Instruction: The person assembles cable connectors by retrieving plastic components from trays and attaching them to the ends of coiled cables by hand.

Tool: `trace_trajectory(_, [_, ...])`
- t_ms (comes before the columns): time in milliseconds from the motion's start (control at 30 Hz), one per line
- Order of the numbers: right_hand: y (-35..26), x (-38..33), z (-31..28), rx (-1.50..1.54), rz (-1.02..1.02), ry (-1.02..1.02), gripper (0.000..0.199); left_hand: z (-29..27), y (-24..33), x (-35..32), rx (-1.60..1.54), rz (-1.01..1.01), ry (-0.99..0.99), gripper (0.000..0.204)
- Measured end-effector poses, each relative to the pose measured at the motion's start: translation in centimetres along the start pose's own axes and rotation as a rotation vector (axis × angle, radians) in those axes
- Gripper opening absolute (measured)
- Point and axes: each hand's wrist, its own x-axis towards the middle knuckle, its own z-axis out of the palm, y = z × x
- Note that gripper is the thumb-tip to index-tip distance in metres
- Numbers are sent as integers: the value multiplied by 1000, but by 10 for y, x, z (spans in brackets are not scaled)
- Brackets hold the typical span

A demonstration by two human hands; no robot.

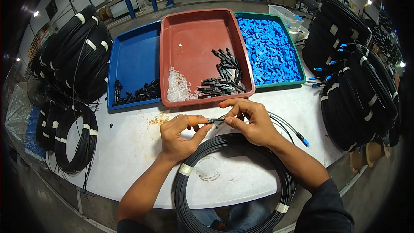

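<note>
In the head view, a small black part (210, 121) is pinched between left thumb and forefinger by the left hand (181, 134), and a black cable (221, 119) just beside it by the right hand (250, 121), beyond a coil (183, 194) overhanging the near edge of the table (129, 146). The coil is bound with pale bands (186, 169), any writing on them too small to be read. Farther out, the way ahead is blocked by a blue tray (136, 56), a red tray (198, 39) and a green tray (280, 85), flanked by stacked coils (73, 56).

Black cable (229, 140) — coiled, white-banded
</note>
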Motion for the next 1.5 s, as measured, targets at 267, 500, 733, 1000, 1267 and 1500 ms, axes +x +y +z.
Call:
trace_trajectory(267, [-2,-2,-1,-171,-147,53,8,1,5,-2,-92,-217,-24,17])
trace_trajectory(500, [-3,-2,2,-272,-294,113,4,2,3,-3,-125,-200,-21,16])
trace_trajectory(733, [-8,-4,1,-306,-277,87,7,1,2,-5,-181,-245,-33,13])
trace_trajectory(1000, [-7,-5,3,-359,-349,126,12,4,-2,-6,-234,-227,-1,14])
trace_trajectory(1267, [-1,-5,4,-250,-220,109,9,3,-2,-5,-307,-401,-74,16])
trace_trajectory(1500, [-6,-1,8,-310,-254,90,9,-10,-2,0,-192,-291,-103,13])
